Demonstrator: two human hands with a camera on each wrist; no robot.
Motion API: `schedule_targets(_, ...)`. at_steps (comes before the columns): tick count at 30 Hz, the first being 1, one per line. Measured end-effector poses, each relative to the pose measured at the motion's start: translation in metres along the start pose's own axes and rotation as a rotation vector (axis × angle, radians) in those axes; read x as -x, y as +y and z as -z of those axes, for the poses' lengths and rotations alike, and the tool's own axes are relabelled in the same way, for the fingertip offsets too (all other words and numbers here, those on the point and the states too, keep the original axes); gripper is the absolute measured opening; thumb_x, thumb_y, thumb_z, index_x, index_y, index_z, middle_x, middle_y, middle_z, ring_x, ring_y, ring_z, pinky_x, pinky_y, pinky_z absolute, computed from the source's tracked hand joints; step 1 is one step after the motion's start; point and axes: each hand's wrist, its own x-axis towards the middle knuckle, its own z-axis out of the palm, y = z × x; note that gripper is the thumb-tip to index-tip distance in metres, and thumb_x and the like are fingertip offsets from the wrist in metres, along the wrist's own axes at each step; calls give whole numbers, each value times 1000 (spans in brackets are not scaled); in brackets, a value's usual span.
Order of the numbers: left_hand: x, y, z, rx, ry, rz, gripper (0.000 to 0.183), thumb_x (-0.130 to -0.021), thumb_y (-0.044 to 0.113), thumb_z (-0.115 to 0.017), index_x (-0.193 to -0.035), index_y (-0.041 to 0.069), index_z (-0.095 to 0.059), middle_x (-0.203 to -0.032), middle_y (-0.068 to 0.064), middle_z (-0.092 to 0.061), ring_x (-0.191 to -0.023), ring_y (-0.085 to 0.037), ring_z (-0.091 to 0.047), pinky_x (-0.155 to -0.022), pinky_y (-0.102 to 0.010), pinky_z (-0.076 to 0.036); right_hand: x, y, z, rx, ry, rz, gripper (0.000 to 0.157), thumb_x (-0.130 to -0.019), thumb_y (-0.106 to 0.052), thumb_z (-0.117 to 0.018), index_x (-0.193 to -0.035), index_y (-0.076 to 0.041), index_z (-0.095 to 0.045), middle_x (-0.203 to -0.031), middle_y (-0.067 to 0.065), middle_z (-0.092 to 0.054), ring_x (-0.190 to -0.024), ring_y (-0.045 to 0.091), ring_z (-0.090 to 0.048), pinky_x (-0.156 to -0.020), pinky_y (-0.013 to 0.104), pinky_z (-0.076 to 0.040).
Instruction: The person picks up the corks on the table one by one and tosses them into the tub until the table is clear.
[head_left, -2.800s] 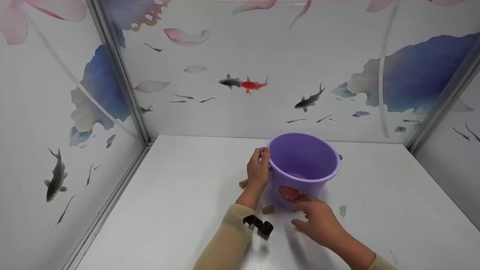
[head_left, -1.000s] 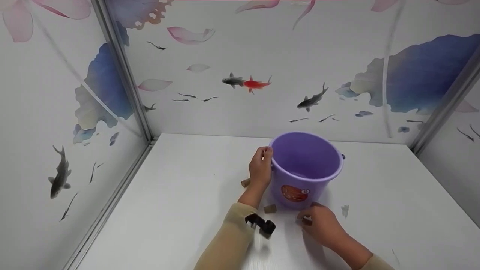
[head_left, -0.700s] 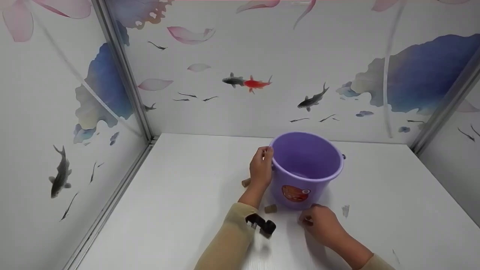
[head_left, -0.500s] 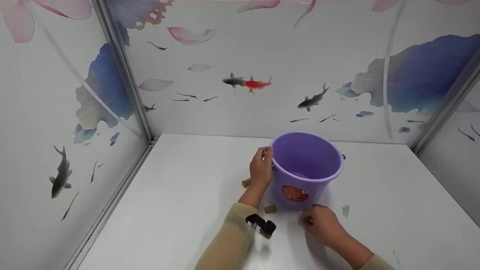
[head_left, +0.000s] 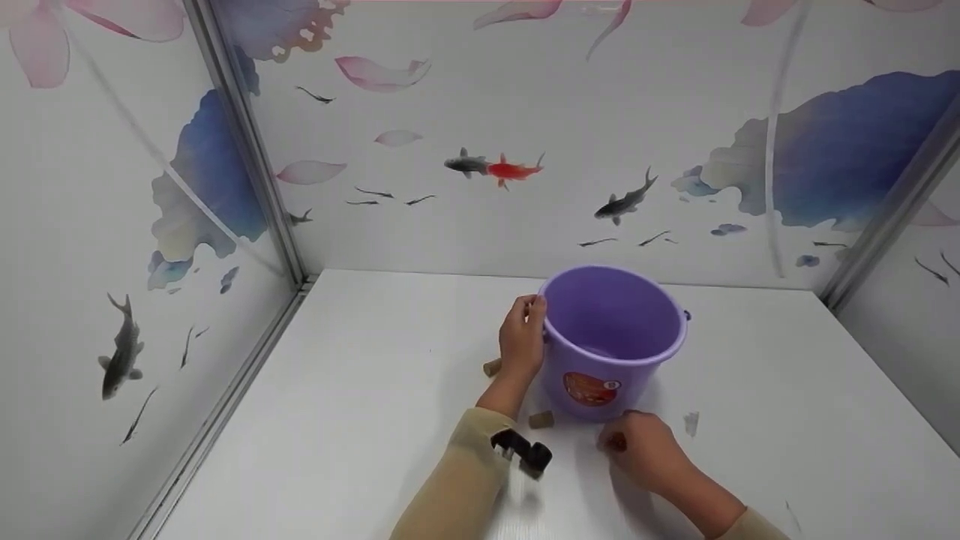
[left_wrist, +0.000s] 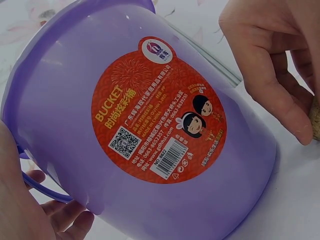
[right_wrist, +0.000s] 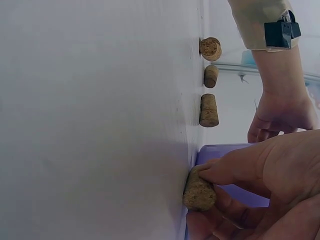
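A purple bucket (head_left: 600,382) with a red label stands upright on the white table. My left hand (head_left: 520,334) grips its left side at the rim, with fingers around the thin purple handle (left_wrist: 47,189) in the left wrist view. In front of the bucket's base, my right hand (head_left: 646,454) pinches a cork (right_wrist: 199,192) between thumb and fingers; the cork's end faces the right wrist camera. It is close to the table surface, and I cannot tell whether it touches. From above, the fingers mostly hide this cork.
One cork (head_left: 541,419) lies near the bucket's front left, another (head_left: 492,367) beside my left wrist. A third cork (right_wrist: 210,49) shows farther along in the right wrist view. A black wrist camera (head_left: 523,452) hangs under the left sleeve. Printed walls (head_left: 420,240) enclose the table.
My right hand has come down from the bucket's label to the table, its fingers closing around a cork. The left hand keeps its place on the bucket. The view shifted slightly.
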Motion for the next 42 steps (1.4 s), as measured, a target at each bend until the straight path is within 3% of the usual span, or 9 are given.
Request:
schedule_targets(5, 0, 0, 0, 20, -4, -8, 43, -109, 44, -48, -129, 13, -69, -124, -10, -71, -96, -15, -68, -82, -31, -59, -1, 0, 1, 3, -2, 29, 27, -73, 9, -75, -70, -18, -72, -68, -11, -61, -67, 1, -46, -63, 23, -44)
schedule_targets(8, 0, 0, 0, 17, -6, -7, 43, -109, 44, -48, -129, 13, -69, -124, -9, -71, -97, -14, -67, -83, -31, -59, -1, 0, 2, -6, -9, 21, 27, -73, 9, -76, -70, -18, -72, -68, -11, -60, -67, 1, -46, -63, 23, -43)
schedule_targets(17, -1, 0, 0, -4, 6, -11, 43, -110, 45, -48, -130, 13, -69, -122, -8, -71, -96, -14, -66, -81, -30, -58, 2, -3, 4, -64, -54, -8, 24, -77, 3, -80, -74, -21, -76, -72, -14, -66, -70, 0, -53, -65, 23, -49)
schedule_targets(26, 1, 1, 0, 16, 2, 5, 42, -110, 45, -48, -130, 13, -68, -121, -9, -71, -94, -13, -66, -80, -30, -59, 10, -14, 15, -75, -15, -8, 23, -77, 6, -80, -83, -16, -81, -82, -10, -71, -80, 3, -61, -70, 24, -53)
schedule_targets(33, 1, -1, -1, 29, 1, 8, 43, -110, 45, -48, -129, 13, -69, -118, -9, -71, -93, -15, -67, -79, -32, -60, 16, -28, 21, -143, -34, 11, 23, -79, 6, -79, -85, -16, -81, -82, -9, -68, -79, 1, -59, -68, 22, -54)
schedule_targets(42, 2, 2, 0, 28, -5, 12, 42, -110, 45, -47, -129, 13, -68, -122, -9, -70, -96, -15, -66, -82, -33, -59, 18, -43, 36, -146, 2, 49, 25, -80, 7, -80, -87, -17, -81, -82, -10, -66, -77, -1, -57, -67, 23, -54)
